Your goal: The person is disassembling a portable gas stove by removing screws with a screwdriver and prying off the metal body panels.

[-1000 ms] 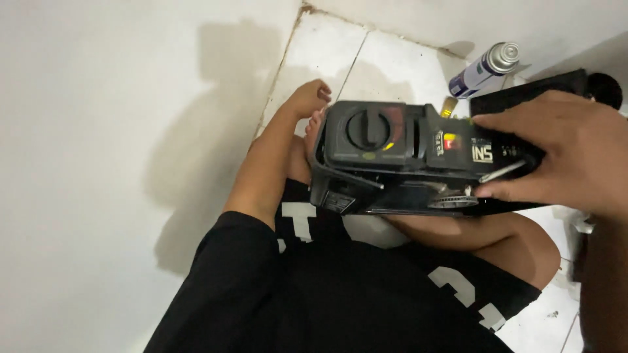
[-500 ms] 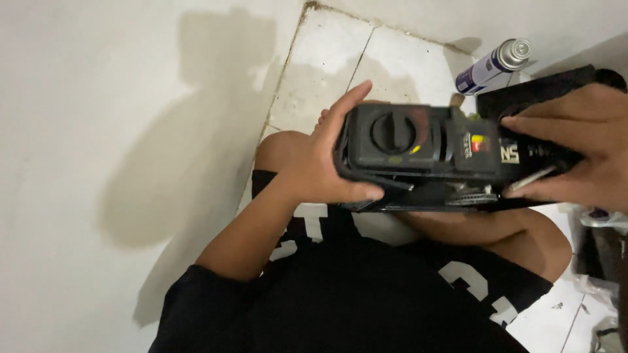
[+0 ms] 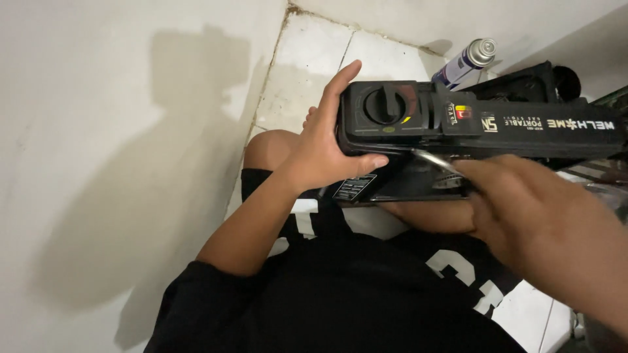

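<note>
Head view: The black portable stove (image 3: 458, 127) is tipped up on its side over the person's lap. Its long side runs left to right across the picture. The round knob (image 3: 384, 104) faces up at the camera, near the stove's left end.

The left hand (image 3: 327, 147) holds that left end. Its grip is closed on the stove, with the fingers up along the end wall and the thumb pressed under the edge. So the whole long body of the stove stretches away to the right of this grip.

The right hand (image 3: 543, 216) is close to the camera and a bit blurry. Its grip is pinching a thin shiny metal tool (image 3: 435, 160). The tip of the tool points left and up, to the underside of the stove just above this grip. This hand is the nearer one to that underside.

A spray can (image 3: 466, 62) lies on the floor past the stove, well apart from both hands.

Half a second ago the right hand lay on top of the stove's right end. Now it is below the stove with the tool. The left hand is in the same place.
</note>
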